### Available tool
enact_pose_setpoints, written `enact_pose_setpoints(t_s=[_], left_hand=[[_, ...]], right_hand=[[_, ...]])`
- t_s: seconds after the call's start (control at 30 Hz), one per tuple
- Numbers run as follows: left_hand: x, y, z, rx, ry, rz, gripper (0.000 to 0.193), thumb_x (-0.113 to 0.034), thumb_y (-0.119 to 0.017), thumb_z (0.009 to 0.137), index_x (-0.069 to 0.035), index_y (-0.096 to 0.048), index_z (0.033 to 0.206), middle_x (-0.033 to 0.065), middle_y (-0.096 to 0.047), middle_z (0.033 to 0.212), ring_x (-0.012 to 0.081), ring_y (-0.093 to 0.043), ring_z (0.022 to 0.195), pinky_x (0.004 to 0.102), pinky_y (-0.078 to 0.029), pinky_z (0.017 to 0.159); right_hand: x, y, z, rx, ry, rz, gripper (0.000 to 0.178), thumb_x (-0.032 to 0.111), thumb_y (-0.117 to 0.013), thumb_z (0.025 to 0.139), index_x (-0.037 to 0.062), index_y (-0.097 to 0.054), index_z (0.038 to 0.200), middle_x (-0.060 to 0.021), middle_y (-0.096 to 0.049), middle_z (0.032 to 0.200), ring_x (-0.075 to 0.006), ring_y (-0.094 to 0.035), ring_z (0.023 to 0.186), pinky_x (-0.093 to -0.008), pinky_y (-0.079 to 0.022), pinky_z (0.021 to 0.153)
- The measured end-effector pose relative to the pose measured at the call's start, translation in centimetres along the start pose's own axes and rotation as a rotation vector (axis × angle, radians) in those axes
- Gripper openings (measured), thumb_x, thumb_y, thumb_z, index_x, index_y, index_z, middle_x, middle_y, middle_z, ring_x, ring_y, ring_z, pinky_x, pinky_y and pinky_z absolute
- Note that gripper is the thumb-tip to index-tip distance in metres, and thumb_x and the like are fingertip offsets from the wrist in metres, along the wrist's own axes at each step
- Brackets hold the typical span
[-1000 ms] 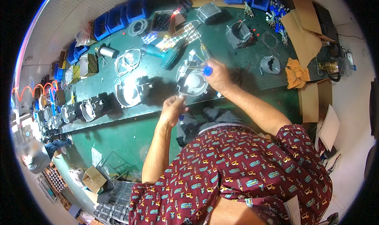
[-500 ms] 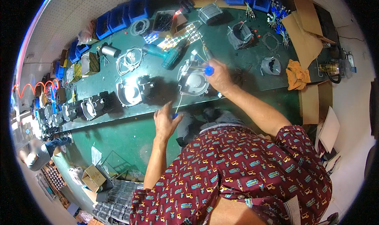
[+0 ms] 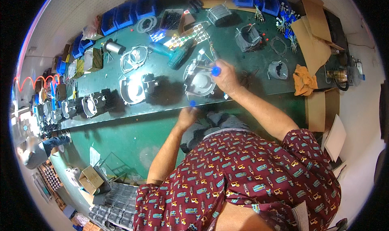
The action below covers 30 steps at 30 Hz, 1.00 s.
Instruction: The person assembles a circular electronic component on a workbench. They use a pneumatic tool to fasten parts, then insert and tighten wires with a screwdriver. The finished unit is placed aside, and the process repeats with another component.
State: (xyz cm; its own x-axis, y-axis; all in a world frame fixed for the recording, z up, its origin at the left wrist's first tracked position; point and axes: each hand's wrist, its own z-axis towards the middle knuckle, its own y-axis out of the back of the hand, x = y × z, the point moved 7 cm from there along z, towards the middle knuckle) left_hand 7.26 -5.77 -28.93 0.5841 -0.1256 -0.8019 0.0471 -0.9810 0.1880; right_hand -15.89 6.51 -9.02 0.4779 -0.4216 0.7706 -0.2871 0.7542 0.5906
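Observation:
My right hand (image 3: 227,79) is closed over the right side of an open grey metal housing (image 3: 187,85), its fingers around a round blue part (image 3: 215,71). Thin wires and a white connector (image 3: 201,51) stick out beyond the housing. At the bench's front edge, my left hand (image 3: 187,117) is closed and slightly blurred by motion. A small blue part (image 3: 192,103) shows at its fingertips, just below the housing. The fingers partly hide both blue parts, so their exact kind cannot be made out.
On the green bench, a second housing (image 3: 129,95) stands to the left, with several more beyond it. Behind lie a teal power drill (image 3: 175,57), coiled white cable (image 3: 133,59) and blue bins (image 3: 146,6). An orange cloth (image 3: 304,80) and cardboard (image 3: 310,38) are at right.
My left hand has moved right and up towards the housing, its spread fingers closing in. The right hand stays almost in place at the housing.

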Motion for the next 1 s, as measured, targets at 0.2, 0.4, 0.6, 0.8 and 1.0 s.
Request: enact_pose_setpoints(t_s=[0.2,0.4,0.6,0.8,1.0], left_hand=[[-15.1,9.7,-8.3,-0.327,-0.270,-0.149,0.031,-0.026,-0.051,0.102,-0.001,-0.064,0.089,-0.0004,-0.051,0.063,0.0100,-0.046,0.055,0.0290,-0.037,0.052],[-5.3,-2.0,-2.4,0.022,-0.310,0.309,0.028,-0.020,-0.054,0.102,0.005,-0.067,0.100,0.0240,-0.064,0.080,0.0289,-0.056,0.068,0.0450,-0.048,0.070],[-13.3,10.8,-8.4,-0.608,-0.241,-0.045,0.029,-0.021,-0.053,0.105,0.000,-0.072,0.098,0.0003,-0.060,0.074,0.0117,-0.053,0.070,0.0312,-0.046,0.065],[-11.5,-1.4,-5.8,0.171,-0.235,0.395,0.025,-0.022,-0.057,0.099,-0.001,-0.071,0.098,0.0270,-0.069,0.097,0.0456,-0.066,0.090,0.0503,-0.052,0.079],[-5.0,10.0,-5.6,-0.679,-0.075,0.407,0.028,-0.021,-0.057,0.102,0.003,-0.068,0.094,0.0165,-0.065,0.072,0.0282,-0.060,0.061,0.0418,-0.047,0.060]], right_hand=[[-1.6,0.9,-0.3,-0.054,-0.016,-0.011,0.015,0.006,-0.072,0.080,0.0006,-0.060,0.088,-0.0204,-0.067,0.091,-0.0436,-0.066,0.088,-0.0482,-0.053,0.073],[-0.4,0.0,0.2,0.010,-0.012,-0.020,0.016,0.006,-0.073,0.079,0.0010,-0.061,0.090,-0.0196,-0.067,0.092,-0.0428,-0.066,0.089,-0.0476,-0.054,0.076],[-2.2,0.8,-0.1,-0.020,-0.045,-0.044,0.017,0.006,-0.073,0.079,0.0015,-0.061,0.090,-0.0192,-0.067,0.092,-0.0419,-0.066,0.089,-0.0467,-0.054,0.075],[-0.9,0.1,0.1,-0.011,-0.015,-0.025,0.020,0.003,-0.076,0.074,0.0015,-0.063,0.089,-0.0191,-0.066,0.090,-0.0410,-0.065,0.085,-0.0448,-0.052,0.072],[-0.9,0.5,-0.1,-0.005,-0.014,-0.017,0.017,0.008,-0.073,0.081,0.0012,-0.061,0.090,-0.0191,-0.067,0.093,-0.0417,-0.066,0.090,-0.0473,-0.054,0.076]])
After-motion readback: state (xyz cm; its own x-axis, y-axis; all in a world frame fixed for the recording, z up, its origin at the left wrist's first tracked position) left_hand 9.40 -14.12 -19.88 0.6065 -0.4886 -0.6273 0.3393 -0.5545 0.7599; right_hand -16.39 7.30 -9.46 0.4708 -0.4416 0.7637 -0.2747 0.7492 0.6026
